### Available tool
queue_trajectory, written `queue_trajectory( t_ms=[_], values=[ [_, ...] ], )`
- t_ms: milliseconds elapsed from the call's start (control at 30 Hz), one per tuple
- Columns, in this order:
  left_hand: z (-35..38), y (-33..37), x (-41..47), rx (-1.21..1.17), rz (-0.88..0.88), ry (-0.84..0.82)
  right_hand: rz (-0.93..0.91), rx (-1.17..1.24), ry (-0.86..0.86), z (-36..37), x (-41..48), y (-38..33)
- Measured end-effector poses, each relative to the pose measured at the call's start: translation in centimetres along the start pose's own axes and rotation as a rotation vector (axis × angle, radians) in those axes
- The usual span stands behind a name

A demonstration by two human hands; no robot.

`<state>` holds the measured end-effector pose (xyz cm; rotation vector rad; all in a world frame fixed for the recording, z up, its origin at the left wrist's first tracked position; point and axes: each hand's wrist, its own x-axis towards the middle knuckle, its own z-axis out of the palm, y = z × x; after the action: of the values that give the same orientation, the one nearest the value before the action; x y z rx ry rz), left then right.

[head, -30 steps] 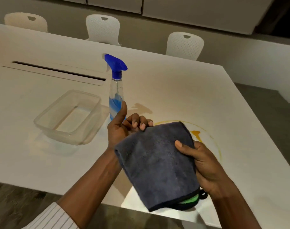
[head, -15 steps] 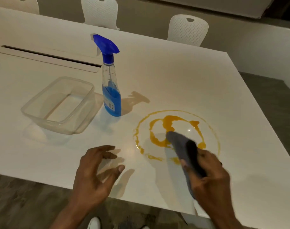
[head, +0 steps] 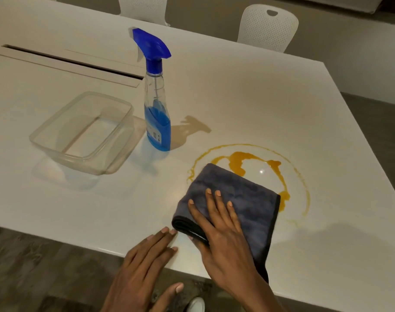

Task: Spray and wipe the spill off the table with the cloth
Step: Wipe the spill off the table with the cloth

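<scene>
An orange spill (head: 239, 163) lies in a ring with streaks on the white table (head: 259, 97), near its front right. A folded dark grey cloth (head: 248, 199) lies flat over the spill's near left part. My right hand (head: 223, 239) presses down on the cloth with fingers spread and the thumb at its folded left edge. My left hand (head: 147, 264) rests open on the table's front edge, fingertips just left of the cloth. The spray bottle (head: 157, 109), clear with blue liquid and a blue trigger head, stands upright left of the spill, untouched.
An empty clear plastic container (head: 79, 156) sits left of the bottle. A long cable slot (head: 68, 61) runs across the table's back left. White chairs (head: 267, 28) stand along the far side. The table's right and front edges are close to the spill.
My right hand brought the cloth down from the air and laid it flat on the spill. My left hand let go of the cloth and came down onto the table edge.
</scene>
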<state>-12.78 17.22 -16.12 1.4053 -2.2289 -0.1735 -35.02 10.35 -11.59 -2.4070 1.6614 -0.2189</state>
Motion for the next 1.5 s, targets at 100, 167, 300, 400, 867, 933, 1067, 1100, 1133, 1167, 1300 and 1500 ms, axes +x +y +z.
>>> queue_trajectory(
  t_ms=[100,167,300,400,867,933,1067,1100,1133,1167,1300,1500],
  values=[
    [1.0,0.2,-0.2,0.044,-0.011,0.036,-0.034,-0.035,-0.033,-0.4,-1.0,0.4],
    [1.4,0.1,-0.3,0.086,0.015,0.028,-0.029,-0.026,-0.059,-0.9,-2.3,1.8],
    [1.5,0.3,-0.3,0.158,0.052,0.011,0.069,-0.056,-0.013,-2.0,-2.1,6.8],
    [1.2,0.6,-0.1,0.178,0.048,0.009,0.155,-0.015,-0.033,-2.4,1.9,8.2],
    [1.7,2.7,2.5,0.212,-0.059,-0.003,0.149,0.015,-0.012,-3.5,-3.6,10.2],
    [1.5,2.8,3.1,0.201,-0.078,-0.005,0.196,0.084,-0.001,-4.0,-1.6,11.4],
    [1.4,2.9,4.6,0.224,-0.153,-0.04,0.138,-0.027,-0.074,-3.3,2.2,9.2],
    [1.5,2.9,5.0,0.231,-0.172,-0.044,0.104,-0.059,-0.096,-3.0,2.4,8.2],
    [1.5,3.0,5.4,0.238,-0.187,-0.045,0.066,-0.087,-0.111,-2.8,2.3,7.3],
    [1.4,3.1,5.6,0.245,-0.198,-0.041,0.036,-0.107,-0.119,-2.6,1.9,6.5],
    [1.5,3.3,5.3,0.247,-0.242,0.008,-0.053,-0.098,-0.116,-2.8,-1.7,6.1],
    [1.5,2.4,4.1,0.288,-0.247,0.057,-0.175,-0.058,-0.098,-2.7,-2.9,6.6]
  ],
)
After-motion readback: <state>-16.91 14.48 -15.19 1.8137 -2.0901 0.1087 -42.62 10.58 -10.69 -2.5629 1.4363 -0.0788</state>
